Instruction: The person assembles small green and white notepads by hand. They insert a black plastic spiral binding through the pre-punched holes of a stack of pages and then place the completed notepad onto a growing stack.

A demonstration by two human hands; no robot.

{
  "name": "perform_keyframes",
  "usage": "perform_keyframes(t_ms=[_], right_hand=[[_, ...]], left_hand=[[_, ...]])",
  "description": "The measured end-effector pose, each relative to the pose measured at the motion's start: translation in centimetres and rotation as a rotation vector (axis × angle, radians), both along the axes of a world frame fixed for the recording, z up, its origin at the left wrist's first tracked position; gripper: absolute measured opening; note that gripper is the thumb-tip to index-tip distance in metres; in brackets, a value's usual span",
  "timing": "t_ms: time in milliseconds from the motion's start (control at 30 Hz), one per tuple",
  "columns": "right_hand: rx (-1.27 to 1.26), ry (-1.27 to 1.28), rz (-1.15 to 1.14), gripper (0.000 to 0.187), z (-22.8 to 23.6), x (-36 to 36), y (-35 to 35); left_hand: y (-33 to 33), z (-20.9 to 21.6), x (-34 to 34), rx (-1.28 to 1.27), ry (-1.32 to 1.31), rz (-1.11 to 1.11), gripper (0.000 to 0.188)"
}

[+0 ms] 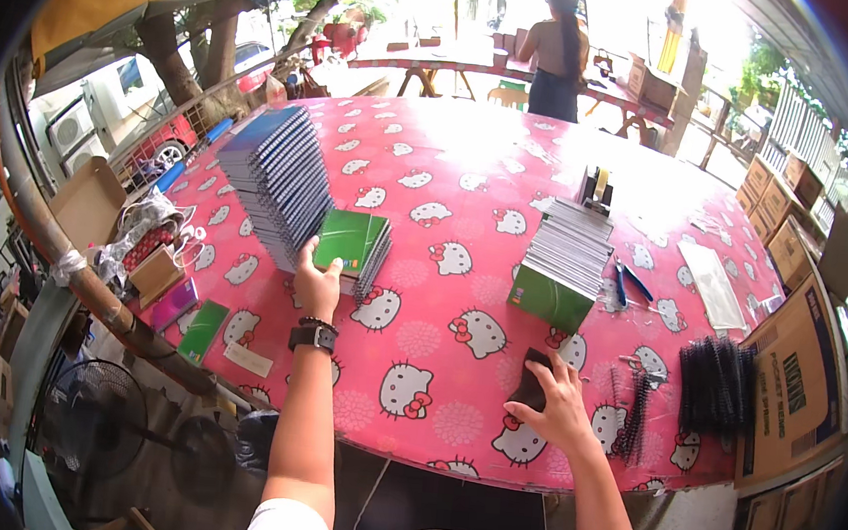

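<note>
My left hand (317, 285), with a dark watch and a beaded bracelet at the wrist, grips the near left corner of a green spiral notebook (349, 236) on a short stack. Just behind it rises a tall, leaning stack of spiral notebooks (273, 178) with dark blue covers. My right hand (560, 403) is closed around a small dark brown block-like piece (532, 378) on the table; its exact kind is unclear. Beyond that hand lies a long row of notebooks (561, 266) with a green cover at its near end.
The pink patterned table (418, 339) holds blue-handled pliers (624, 284), a tape dispenser (597, 189) and a pile of black spiral coils (715, 386). Cardboard boxes (795, 364) stand along the right edge. A fan (98, 419) is at lower left. Another person (558, 56) stands at the far table.
</note>
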State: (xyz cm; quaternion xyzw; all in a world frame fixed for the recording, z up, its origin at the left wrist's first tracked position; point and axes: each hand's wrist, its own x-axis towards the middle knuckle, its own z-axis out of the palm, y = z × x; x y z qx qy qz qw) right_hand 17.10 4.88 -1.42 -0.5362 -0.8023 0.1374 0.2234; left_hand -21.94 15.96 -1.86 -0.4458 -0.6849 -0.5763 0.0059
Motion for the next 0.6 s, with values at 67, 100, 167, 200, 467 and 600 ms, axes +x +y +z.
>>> perform_keyframes(t_ms=[67,100,167,200,467,600], right_hand=[[0.057,0.049,0.055,0.064,-0.3,-0.5,0.9],[0.053,0.095,0.088,0.063,-0.6,-0.8,1.3],[0.057,0.191,0.153,0.062,-0.8,-1.6,2.3],[0.12,0.257,0.198,0.05,-0.7,-2.1,2.8],[-0.092,0.634,0.203,0.03,0.5,-6.7,5.9],[0.507,0.206,0.184,0.022,1.7,-5.0,9.5]], left_hand=[[-0.6,0.3,0.3,0.029,0.013,-0.051,0.046],[-0.8,0.2,-0.1,0.055,0.03,-0.086,0.046],[-1.4,-0.1,-0.8,0.096,-0.013,-0.165,0.045],[-1.9,-0.3,-1.2,0.11,-0.071,-0.209,0.044],[-0.6,0.4,-1.7,0.056,-0.133,-0.257,0.047],[0.1,-1.0,-2.5,0.035,0.303,-0.042,0.041]])
